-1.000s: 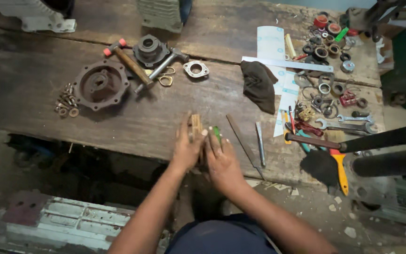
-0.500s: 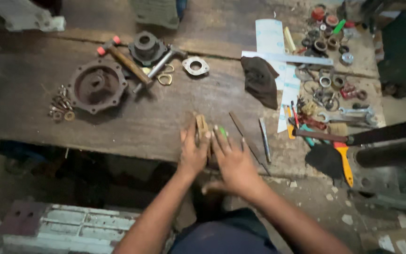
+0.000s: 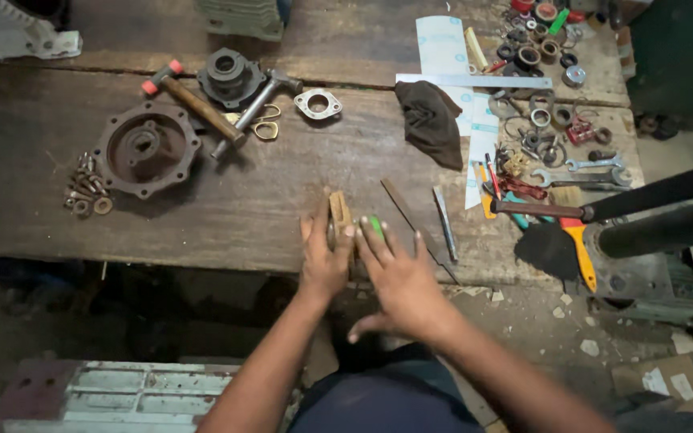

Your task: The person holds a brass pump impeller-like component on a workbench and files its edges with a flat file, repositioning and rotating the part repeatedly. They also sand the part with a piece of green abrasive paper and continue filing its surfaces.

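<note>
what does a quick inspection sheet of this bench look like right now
surface: worn dark wooden workbench, scratched and stained
job's things: small tan wooden block standing at the front edge, with a green item beside it, mostly hidden
clutter: rusty round flange, heap of bolts and washers, hammer, red-tipped wooden handle, dark rag, flat file, spanners, rings and seals, orange-handled brush
grippers: left hand pressed against the block; right hand spread flat, fingers over the green item
cables: nothing seen
surroundings: black vise handle on the right, grey metal casting on the floor below
</note>
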